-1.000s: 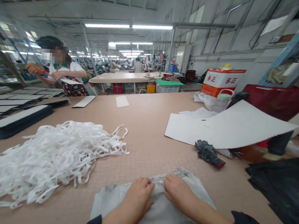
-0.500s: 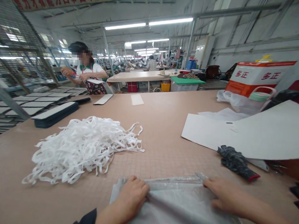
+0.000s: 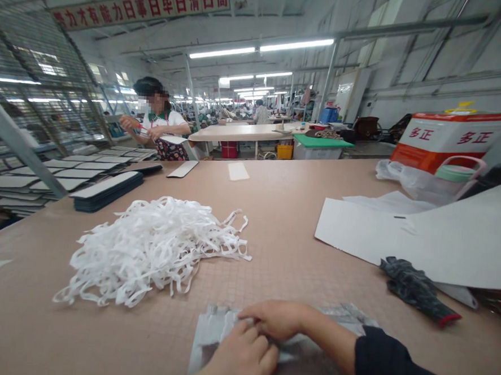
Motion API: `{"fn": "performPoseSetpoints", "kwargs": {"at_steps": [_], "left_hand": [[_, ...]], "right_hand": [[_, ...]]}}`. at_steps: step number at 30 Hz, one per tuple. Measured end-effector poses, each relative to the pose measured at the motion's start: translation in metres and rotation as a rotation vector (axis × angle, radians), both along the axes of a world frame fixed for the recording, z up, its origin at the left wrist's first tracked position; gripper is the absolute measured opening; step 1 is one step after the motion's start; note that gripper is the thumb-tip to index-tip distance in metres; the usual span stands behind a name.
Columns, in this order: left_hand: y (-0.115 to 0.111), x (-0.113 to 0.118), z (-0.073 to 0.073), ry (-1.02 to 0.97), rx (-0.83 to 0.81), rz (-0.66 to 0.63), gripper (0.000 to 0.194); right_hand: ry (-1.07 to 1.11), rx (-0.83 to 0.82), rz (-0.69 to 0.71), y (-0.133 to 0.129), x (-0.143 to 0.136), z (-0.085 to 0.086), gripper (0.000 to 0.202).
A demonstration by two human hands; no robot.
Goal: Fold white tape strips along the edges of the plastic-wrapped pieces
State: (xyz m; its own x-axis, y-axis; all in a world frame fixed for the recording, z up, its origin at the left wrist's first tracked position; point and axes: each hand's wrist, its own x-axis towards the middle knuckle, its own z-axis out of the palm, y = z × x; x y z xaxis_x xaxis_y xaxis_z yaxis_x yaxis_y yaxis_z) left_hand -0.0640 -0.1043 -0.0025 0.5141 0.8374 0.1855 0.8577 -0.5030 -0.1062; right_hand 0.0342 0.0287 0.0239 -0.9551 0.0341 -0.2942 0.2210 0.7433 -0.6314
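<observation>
Grey-looking clear plastic sheets [image 3: 311, 372] lie in layers at the near edge of the table, their left end wrinkled. My left hand [image 3: 242, 354] is closed on that left part, knuckles up and fingers curled. Just beyond it and touching it, my right hand [image 3: 278, 319] reaches across from the right, its fingers bent down onto the same plastic. The fingertips of both hands are partly hidden. To the left of the plastic is a loose heap of white fabric strips [image 3: 149, 249].
A dark glove with a red cuff [image 3: 418, 288] and a large white board [image 3: 404, 236] lie to the right. Behind stand a red-and-white container [image 3: 444, 137] and a green-lidded cup [image 3: 455, 172]. Stacked dark-edged panels [image 3: 108, 191] sit left, near another person [image 3: 161, 120].
My right hand has moved left from the plastic's right end to beside my left hand. The plastic's left part is now more bunched. The view has shifted slightly.
</observation>
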Motion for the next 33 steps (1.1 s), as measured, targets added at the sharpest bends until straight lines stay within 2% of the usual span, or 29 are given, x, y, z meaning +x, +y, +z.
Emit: {"fn": "performPoseSetpoints", "kwargs": {"at_steps": [2,5,8,10,11,13,14,16,18,21,23,25,28,30,33], "left_hand": [[0.004,-0.013,0.005,-0.014,-0.076,0.155,0.013],[0.009,-0.037,0.011,-0.026,-0.222,0.342,0.015],[0.012,-0.060,0.013,-0.104,-0.316,0.430,0.020],[0.017,-0.072,0.012,-0.157,-0.315,0.469,0.028],[0.022,-0.077,0.012,-0.176,-0.301,0.479,0.031],[0.034,-0.084,0.013,-0.199,-0.254,0.484,0.032],[0.041,-0.087,0.014,-0.202,-0.218,0.483,0.031],[0.055,-0.090,0.016,-0.178,-0.120,0.500,0.030],[0.068,-0.094,0.017,-0.137,-0.026,0.534,0.030],[0.083,-0.107,0.016,-0.092,0.051,0.595,0.035],[0.088,-0.120,0.013,-0.066,0.076,0.625,0.041],[0.089,-0.135,0.009,-0.017,0.105,0.668,0.047],[0.086,-0.155,-0.001,0.068,0.108,0.780,0.053],[0.081,-0.165,-0.007,0.086,0.085,0.843,0.055],[0.076,-0.172,-0.012,0.074,0.066,0.873,0.054]], "right_hand": [[0.009,-0.071,-0.057,0.009,0.021,0.006,0.035],[-0.122,-0.052,-0.219,0.029,0.075,0.010,0.031],[-0.295,0.166,-0.395,0.057,0.134,0.005,0.024],[-0.391,0.325,-0.502,0.075,0.156,0.000,0.024],[-0.407,0.396,-0.538,0.082,0.157,-0.001,0.025],[-0.344,0.459,-0.567,0.090,0.139,-0.004,0.027],[-0.254,0.428,-0.570,0.091,0.120,-0.005,0.030],[0.014,0.236,-0.554,0.087,0.069,-0.007,0.037],[0.298,0.000,-0.613,0.081,0.011,-0.012,0.046],[0.423,-0.074,-0.679,0.074,-0.061,-0.020,0.046],[0.471,-0.096,-0.757,0.076,-0.086,-0.026,0.031],[0.522,-0.120,-0.863,0.086,-0.087,-0.029,0.020],[0.634,-0.158,-1.063,0.115,-0.044,-0.027,0.027],[0.729,-0.179,-1.225,0.139,0.007,-0.022,0.028],[0.886,-0.167,-1.464,0.170,0.096,-0.011,0.029]]}}
